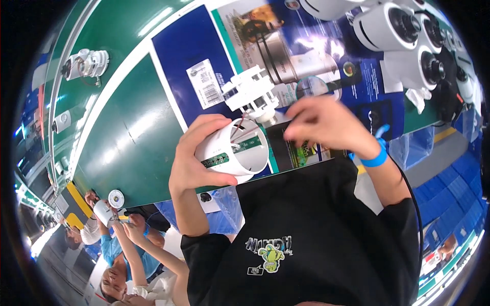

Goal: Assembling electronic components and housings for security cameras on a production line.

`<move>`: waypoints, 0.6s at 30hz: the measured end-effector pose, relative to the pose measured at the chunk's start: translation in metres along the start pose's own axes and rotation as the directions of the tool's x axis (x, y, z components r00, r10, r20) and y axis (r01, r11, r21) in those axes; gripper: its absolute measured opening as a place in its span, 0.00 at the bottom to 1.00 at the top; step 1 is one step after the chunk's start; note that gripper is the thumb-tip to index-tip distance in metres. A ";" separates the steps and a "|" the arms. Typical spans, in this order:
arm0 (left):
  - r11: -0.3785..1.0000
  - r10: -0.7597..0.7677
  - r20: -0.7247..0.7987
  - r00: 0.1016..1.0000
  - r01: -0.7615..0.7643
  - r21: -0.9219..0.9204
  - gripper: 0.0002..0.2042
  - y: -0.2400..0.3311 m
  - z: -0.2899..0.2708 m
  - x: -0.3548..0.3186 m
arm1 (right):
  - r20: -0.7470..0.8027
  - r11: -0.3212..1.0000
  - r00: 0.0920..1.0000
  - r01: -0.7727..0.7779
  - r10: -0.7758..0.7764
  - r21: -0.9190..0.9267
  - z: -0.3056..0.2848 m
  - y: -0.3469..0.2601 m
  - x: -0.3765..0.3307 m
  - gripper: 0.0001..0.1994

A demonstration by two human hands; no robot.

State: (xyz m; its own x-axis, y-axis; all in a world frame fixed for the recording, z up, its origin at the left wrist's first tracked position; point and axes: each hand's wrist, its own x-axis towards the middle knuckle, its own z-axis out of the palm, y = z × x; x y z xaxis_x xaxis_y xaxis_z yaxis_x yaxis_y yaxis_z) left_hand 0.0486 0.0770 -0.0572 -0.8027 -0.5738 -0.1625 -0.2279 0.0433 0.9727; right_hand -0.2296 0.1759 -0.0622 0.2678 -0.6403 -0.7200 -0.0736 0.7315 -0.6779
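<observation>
My left hand [191, 158] is wrapped around a white cylindrical housing [218, 146], which lies tilted with its open end to the right. Green circuit board [249, 144] shows inside it, and thin wires come out at the opening. Just above the housing lies a white plastic bracket assembly [252, 93], with wires running down from it toward the housing. To the right of the assembly is my right hand [316, 122], slightly blurred, its thumb and forefinger curved and apart. Nothing shows between them.
Printed blue sheets [189, 46] cover the green table [127, 122]. Several white camera housings [383, 28] crowd the far right. Another bracket assembly [87, 65] stands far left. A blue band [375, 158] circles my right wrist. Co-workers [135, 260] handle a white part at lower left.
</observation>
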 end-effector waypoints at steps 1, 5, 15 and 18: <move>1.000 0.009 0.020 1.000 -0.008 -0.007 0.44 -0.001 0.003 0.002 | -0.225 0.986 0.964 0.159 -0.143 0.054 -0.008 0.005 -0.003 0.18; 1.000 -0.007 0.007 1.000 0.007 -0.017 0.43 -0.005 0.015 0.009 | -0.384 0.763 0.688 0.642 -0.616 -0.074 -0.013 -0.002 0.044 0.22; 0.927 0.124 0.019 0.992 -0.109 -0.359 0.47 -0.017 0.046 0.012 | 0.297 0.768 0.731 0.465 -0.614 0.441 -0.062 0.011 0.042 0.39; 0.897 0.107 0.070 0.992 -0.066 -0.438 0.47 -0.014 0.054 0.016 | 0.367 0.790 0.718 0.424 -0.591 0.442 -0.068 0.021 0.032 0.43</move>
State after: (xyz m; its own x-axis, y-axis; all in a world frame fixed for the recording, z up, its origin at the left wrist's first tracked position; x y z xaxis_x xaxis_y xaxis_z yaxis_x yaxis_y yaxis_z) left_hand 0.0089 0.1109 -0.0820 -0.8588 -0.5076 -0.0688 0.0900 -0.2817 0.9553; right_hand -0.2882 0.1543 -0.1095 0.5886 -0.8060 -0.0621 0.4798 0.4101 -0.7757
